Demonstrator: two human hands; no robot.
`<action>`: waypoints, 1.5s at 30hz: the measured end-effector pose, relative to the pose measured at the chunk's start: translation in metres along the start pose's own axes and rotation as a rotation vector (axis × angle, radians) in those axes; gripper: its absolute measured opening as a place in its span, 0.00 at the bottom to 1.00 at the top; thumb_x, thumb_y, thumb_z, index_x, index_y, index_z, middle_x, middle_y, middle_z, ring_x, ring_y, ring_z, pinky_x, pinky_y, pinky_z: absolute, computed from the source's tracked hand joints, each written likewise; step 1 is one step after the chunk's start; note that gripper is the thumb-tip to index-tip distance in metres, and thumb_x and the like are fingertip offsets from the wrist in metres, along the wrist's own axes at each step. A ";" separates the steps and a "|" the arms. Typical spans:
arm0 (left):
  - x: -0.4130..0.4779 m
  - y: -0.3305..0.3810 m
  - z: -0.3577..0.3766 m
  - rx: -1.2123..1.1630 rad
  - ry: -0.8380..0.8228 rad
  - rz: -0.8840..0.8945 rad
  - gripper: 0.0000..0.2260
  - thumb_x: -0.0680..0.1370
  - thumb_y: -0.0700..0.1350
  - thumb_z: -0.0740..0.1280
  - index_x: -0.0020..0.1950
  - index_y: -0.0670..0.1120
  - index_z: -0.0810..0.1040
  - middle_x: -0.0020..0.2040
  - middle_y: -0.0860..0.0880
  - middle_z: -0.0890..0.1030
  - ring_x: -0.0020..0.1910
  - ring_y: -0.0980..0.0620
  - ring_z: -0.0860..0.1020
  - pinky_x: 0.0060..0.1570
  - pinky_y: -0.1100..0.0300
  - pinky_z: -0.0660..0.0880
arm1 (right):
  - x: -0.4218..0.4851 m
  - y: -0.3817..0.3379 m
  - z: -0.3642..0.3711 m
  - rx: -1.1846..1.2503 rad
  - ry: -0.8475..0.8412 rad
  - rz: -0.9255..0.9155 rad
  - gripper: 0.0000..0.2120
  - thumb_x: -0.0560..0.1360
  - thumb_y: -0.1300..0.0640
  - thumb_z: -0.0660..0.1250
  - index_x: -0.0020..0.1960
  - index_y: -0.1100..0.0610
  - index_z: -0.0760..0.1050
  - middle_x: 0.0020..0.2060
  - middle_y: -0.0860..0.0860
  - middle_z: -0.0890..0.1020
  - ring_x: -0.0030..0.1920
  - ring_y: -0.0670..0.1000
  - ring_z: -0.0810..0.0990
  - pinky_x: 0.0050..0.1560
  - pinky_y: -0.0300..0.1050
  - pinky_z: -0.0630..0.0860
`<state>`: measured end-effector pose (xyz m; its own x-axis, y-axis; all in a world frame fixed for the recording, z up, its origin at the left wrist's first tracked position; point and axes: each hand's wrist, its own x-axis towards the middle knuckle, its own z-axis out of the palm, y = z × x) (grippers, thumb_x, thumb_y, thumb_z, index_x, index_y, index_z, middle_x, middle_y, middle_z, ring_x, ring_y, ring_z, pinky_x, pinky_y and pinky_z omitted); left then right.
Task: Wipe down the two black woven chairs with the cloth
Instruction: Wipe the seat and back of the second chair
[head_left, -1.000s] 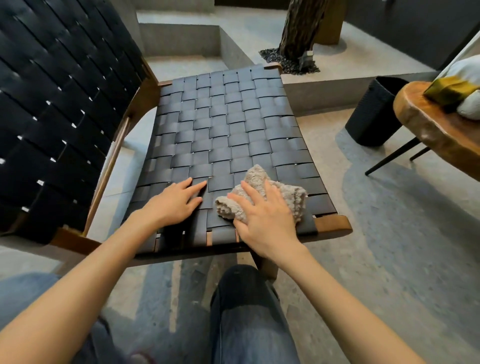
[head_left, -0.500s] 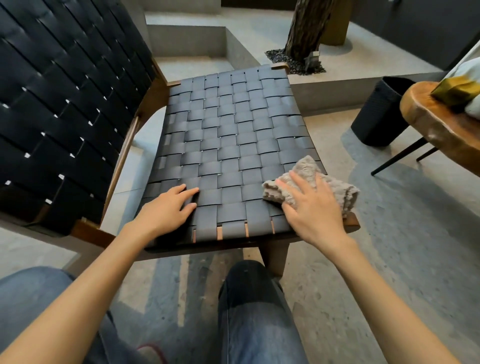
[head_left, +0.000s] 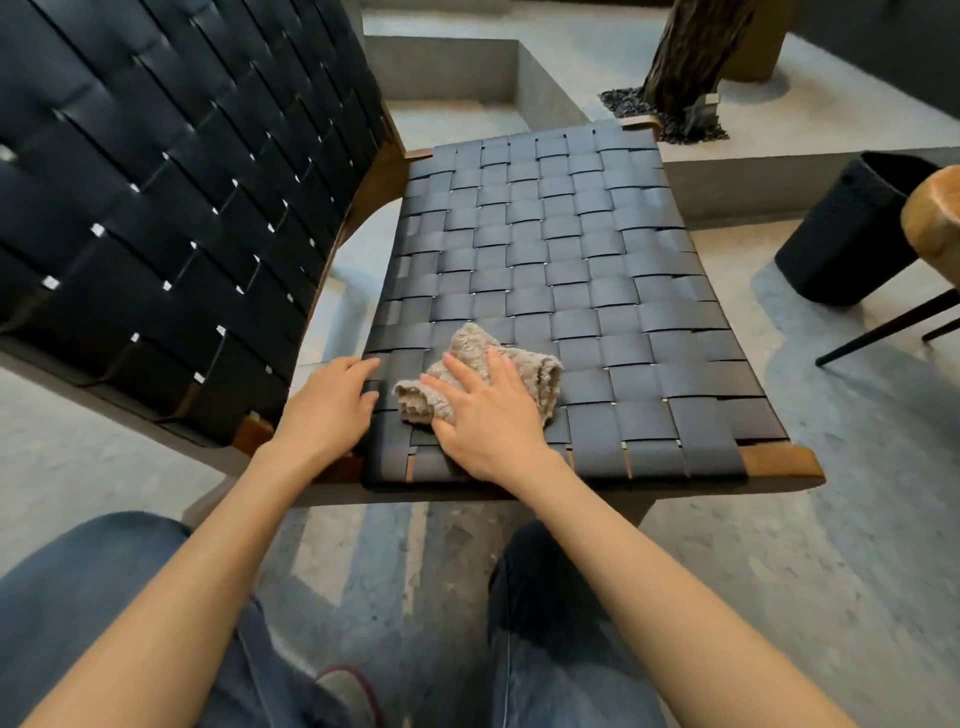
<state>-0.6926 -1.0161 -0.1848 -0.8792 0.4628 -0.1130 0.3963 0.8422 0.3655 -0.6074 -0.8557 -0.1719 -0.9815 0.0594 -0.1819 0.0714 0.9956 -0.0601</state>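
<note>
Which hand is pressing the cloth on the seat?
The right hand, flat on the cloth; the left hand rests on the bare seat beside it.

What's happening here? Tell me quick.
A person is wiping the black woven chair seat. The right hand presses flat on a crumpled beige cloth near the seat's front left corner. The left hand rests on the seat's edge just beside it. The woven backrest rises to the left.
</note>
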 end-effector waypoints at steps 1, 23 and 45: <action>0.000 -0.001 0.001 -0.009 -0.004 0.002 0.21 0.81 0.45 0.60 0.74 0.47 0.65 0.72 0.46 0.68 0.70 0.45 0.66 0.67 0.49 0.67 | -0.001 0.004 -0.002 -0.015 0.014 0.007 0.27 0.80 0.44 0.52 0.77 0.44 0.54 0.78 0.48 0.53 0.76 0.62 0.45 0.75 0.58 0.41; 0.014 0.026 0.027 -0.282 0.075 0.086 0.18 0.80 0.41 0.61 0.71 0.45 0.71 0.72 0.43 0.68 0.71 0.44 0.66 0.71 0.51 0.61 | -0.055 0.084 -0.015 0.041 0.068 0.070 0.26 0.79 0.45 0.51 0.77 0.41 0.54 0.77 0.44 0.54 0.77 0.58 0.45 0.76 0.53 0.40; -0.010 -0.016 0.006 -0.589 0.242 -0.049 0.25 0.80 0.31 0.54 0.76 0.45 0.60 0.75 0.45 0.61 0.73 0.52 0.59 0.61 0.75 0.51 | 0.032 -0.017 0.002 0.135 -0.120 -0.416 0.22 0.80 0.54 0.56 0.73 0.48 0.65 0.72 0.43 0.67 0.74 0.54 0.57 0.75 0.47 0.49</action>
<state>-0.6888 -1.0320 -0.1948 -0.9548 0.2940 0.0444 0.2030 0.5356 0.8197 -0.6393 -0.8708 -0.1782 -0.9047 -0.3606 -0.2268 -0.2946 0.9142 -0.2783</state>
